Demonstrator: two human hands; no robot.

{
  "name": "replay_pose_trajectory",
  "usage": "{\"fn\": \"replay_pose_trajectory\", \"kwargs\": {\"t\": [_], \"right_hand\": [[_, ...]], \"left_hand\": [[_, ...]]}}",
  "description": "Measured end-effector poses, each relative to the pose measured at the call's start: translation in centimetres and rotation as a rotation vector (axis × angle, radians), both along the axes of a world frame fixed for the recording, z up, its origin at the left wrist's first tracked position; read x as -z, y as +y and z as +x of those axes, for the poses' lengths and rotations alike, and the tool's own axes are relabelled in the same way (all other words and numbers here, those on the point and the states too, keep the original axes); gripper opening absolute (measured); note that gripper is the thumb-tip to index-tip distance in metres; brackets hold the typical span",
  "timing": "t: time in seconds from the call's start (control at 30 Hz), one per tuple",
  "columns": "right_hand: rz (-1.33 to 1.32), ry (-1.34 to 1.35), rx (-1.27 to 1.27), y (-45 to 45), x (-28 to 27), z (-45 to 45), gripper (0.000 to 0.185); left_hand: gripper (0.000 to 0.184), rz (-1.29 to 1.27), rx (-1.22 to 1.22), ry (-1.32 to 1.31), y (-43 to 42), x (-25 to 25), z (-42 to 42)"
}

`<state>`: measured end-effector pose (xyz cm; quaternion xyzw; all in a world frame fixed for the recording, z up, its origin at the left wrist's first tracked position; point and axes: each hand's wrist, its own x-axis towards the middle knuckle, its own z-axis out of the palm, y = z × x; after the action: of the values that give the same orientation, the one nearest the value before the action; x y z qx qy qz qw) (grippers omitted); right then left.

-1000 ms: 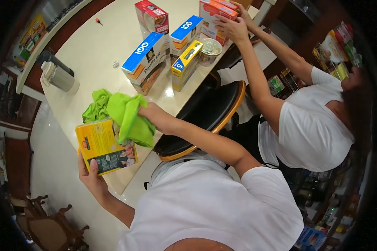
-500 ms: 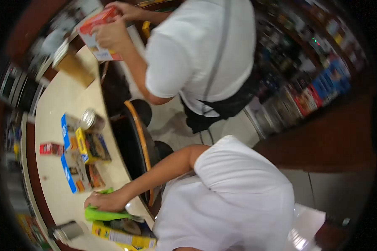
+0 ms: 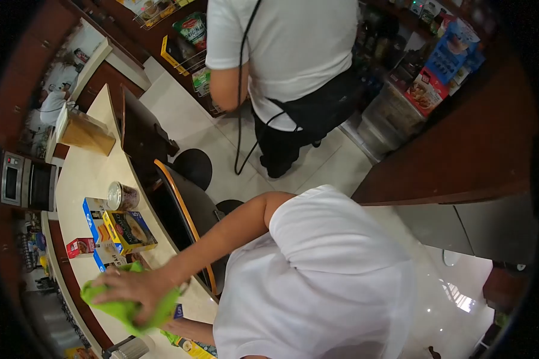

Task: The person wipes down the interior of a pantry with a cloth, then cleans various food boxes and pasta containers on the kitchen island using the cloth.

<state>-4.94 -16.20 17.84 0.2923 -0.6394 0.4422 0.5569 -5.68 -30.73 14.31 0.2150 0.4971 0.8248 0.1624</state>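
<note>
My right hand (image 3: 141, 290) is closed on a bright green cloth (image 3: 117, 308) above the near end of the cream table (image 3: 84, 179). My left hand (image 3: 176, 326) is mostly hidden by the cloth and my right hand, so its fingers do not show. Yellow packaging (image 3: 194, 349) lies against the left forearm. Beyond the cloth stand a yellow box (image 3: 129, 232), a blue-and-white box (image 3: 94, 218), a partly covered second one (image 3: 106, 257), a small red box (image 3: 79, 247) and a round clear jar (image 3: 123, 196).
A tall container (image 3: 87, 133) stands at the table's far end. Black chairs (image 3: 179, 206) line the table's side. A co-worker (image 3: 293, 54) in a white shirt stands near the shelves, hands out of sight. A grey bottle (image 3: 126, 348) is at the bottom.
The view has swung right. My right hand has lifted with the cloth, its fingers now spread over it. The co-worker has turned away from the table, and the red-and-white box is no longer visible.
</note>
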Motion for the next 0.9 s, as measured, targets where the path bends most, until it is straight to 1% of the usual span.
{"fn": "replay_pose_trajectory", "kwargs": {"t": [0.03,0.07,0.13,0.17,0.27,0.3,0.37,0.4,0.47,0.5,0.53,0.6,0.63,0.67,0.73,0.77,0.83,0.9], "right_hand": [[0.148,-0.221,0.014,-0.6,0.8,2.6,0.095],[0.144,-0.218,0.009,-1.2,1.4,2.5,0.095],[0.081,-0.180,-0.118,-1.7,2.3,2.2,0.095],[0.083,-0.178,-0.123,-1.3,2.2,2.1,0.095],[0.089,-0.247,-0.408,-0.1,2.1,1.5,0.055],[0.093,-0.252,-0.411,-0.2,2.2,1.1,0.055],[-0.401,-0.519,-0.480,0.0,2.0,0.6,0.027],[-0.396,-0.524,-0.481,0.6,1.7,0.5,0.027],[-0.931,-0.886,-0.634,1.9,0.8,0.1,0.022],[-0.855,-0.821,-0.690,1.9,1.6,-0.7,0.030],[-0.853,-0.822,-0.690,1.9,2.1,-1.5,0.030],[-0.286,-1.022,-0.847,1.8,2.9,-2.3,0.033],[-0.159,-0.916,-0.822,1.1,3.3,-2.2,0.033],[-0.159,-0.865,-0.714,2.1,0.7,1.0,0.029],[-0.148,-0.788,-0.756,2.0,0.5,0.7,0.026],[-0.149,-0.782,-0.754,1.9,0.4,0.4,0.026],[-0.372,-0.678,-0.725,1.8,0.1,-0.2,0.023],[-0.555,-0.571,-0.953,2.5,-2.0,2.0,0.039]], "left_hand": [[0.049,0.006,0.030,-0.004,-0.3,0.0,-0.1],[0.049,0.013,0.058,-0.007,-0.6,0.0,-0.2],[0.048,0.029,0.117,-0.011,-1.3,0.0,-0.3],[0.048,0.037,0.152,-0.013,-1.5,0.0,-0.4],[0.047,0.059,0.260,-0.042,-2.8,0.2,-0.9],[0.047,0.071,0.315,-0.053,-2.8,0.3,-1.2],[0.046,0.091,0.403,-0.066,-3.3,0.5,-1.8],[0.046,0.100,0.449,-0.074,-3.4,0.7,-2.0],[0.046,0.111,0.544,-0.106,-3.7,1.4,-2.3],[0.045,0.118,0.601,-0.121,-3.6,1.9,-2.4],[0.045,0.123,0.659,-0.141,-3.7,2.4,-2.6],[0.045,0.139,0.784,-0.188,-3.4,3.7,-2.9],[0.044,0.149,0.854,-0.208,-3.3,4.4,-3.3],[0.044,0.157,0.943,-0.234,-3.1,5.2,-3.8],[0.043,0.165,1.105,-0.259,-2.3,6.3,-5.4],[0.043,0.178,1.142,-0.260,-1.5,6.1,-5.6],[0.044,0.172,1.035,-0.251,-1.1,5.7,-5.1],[0.044,0.157,0.884,-0.229,-0.6,4.3,-3.8]]}}
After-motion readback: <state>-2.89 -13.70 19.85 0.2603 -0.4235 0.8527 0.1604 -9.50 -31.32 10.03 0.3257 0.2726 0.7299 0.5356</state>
